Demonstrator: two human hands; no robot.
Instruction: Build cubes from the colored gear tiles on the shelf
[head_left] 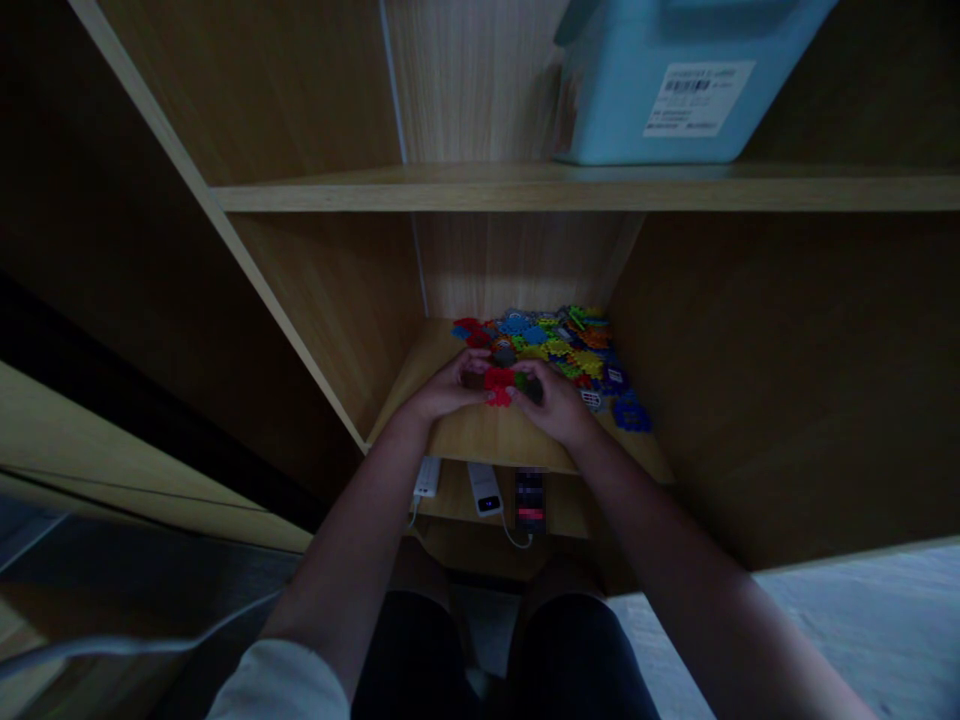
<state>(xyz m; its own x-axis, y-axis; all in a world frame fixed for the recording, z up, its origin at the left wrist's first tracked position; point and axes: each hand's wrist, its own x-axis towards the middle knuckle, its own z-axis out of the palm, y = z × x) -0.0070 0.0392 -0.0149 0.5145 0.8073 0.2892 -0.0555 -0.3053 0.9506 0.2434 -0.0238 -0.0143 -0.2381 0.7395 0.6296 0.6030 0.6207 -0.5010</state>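
Both my hands reach into a wooden shelf compartment [480, 440]. My left hand [444, 391] and my right hand [553, 400] meet over a small red interlocking plastic piece [498, 385], fingers pinched on it from either side. Just behind them lies a pile of colourful plastic building pieces [559, 345], red, blue, yellow, green and orange, spread toward the right wall of the compartment.
A light blue plastic bin [622, 100] with a white label stands on the shelf above. Under the compartment lie a white power bank [484, 489], a white charger [427, 476] and a dark phone [529, 499] with cables. My knees show at the bottom.
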